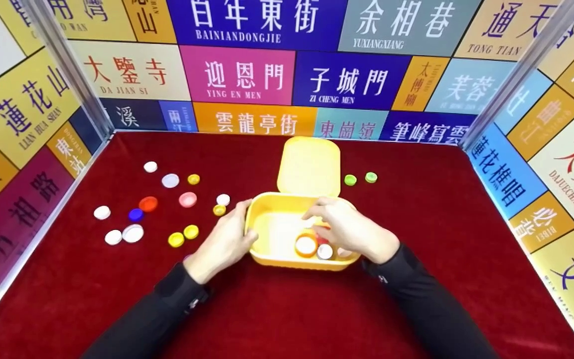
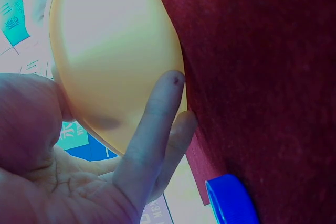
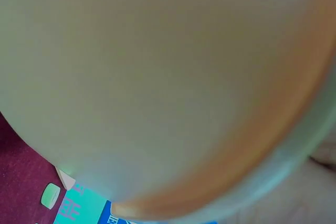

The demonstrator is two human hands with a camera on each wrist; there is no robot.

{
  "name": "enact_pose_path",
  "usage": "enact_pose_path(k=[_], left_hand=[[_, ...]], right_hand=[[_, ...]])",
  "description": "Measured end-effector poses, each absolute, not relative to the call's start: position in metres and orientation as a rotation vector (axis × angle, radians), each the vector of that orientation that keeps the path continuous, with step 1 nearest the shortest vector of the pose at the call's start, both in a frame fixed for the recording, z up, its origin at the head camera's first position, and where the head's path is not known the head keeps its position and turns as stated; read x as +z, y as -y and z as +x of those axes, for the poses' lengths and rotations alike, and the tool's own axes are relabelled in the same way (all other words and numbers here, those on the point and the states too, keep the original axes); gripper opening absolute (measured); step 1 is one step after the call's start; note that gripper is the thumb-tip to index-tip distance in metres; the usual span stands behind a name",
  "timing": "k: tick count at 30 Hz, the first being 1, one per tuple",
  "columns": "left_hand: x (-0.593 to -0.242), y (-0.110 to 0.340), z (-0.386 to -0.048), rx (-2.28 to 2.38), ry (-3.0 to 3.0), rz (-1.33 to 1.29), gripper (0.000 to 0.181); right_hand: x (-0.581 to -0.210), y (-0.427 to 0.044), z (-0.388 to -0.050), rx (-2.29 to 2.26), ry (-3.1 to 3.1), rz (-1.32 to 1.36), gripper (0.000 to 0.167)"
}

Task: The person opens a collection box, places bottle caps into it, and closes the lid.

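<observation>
A yellow plastic box [image 1: 287, 263] stands on the dark red cloth, its lid [image 1: 309, 167] folded back behind it. My left hand [image 1: 224, 234] grips the box's left end, thumb over the rim and fingers along the outside wall, as the left wrist view also shows. Inside the right half of the box is my right hand [image 1: 349, 227], fingers bent and a gap showing between thumb and forefinger. Under it lie an orange-and-white cap [image 1: 306, 245], a white cap [image 1: 325, 252] and something red, partly hidden. The box wall [image 3: 131, 77] fills most of the right wrist view.
Several bottle caps lie left of the box, among them a red cap [image 1: 148, 203], a blue cap [image 1: 136, 215], a pink cap [image 1: 188, 200] and a yellow cap [image 1: 176, 240]. Two green caps [image 1: 350, 180] are right of the lid. Printed panels [image 1: 247, 75] wall in the table.
</observation>
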State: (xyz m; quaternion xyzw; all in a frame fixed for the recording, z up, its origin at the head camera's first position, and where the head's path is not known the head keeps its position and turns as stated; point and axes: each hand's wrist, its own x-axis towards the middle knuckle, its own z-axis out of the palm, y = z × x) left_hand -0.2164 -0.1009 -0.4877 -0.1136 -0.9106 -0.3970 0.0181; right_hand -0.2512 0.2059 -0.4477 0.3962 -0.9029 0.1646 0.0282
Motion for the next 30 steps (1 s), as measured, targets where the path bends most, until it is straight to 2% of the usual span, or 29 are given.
enact_pose_path(k=[30], left_hand=[[-0.487,0.101,-0.216,-1.233,2.803,-0.371,0.066]], right_hand=[[-0.437,-0.22,-0.266,0.751,2.656,1.22,0.027]])
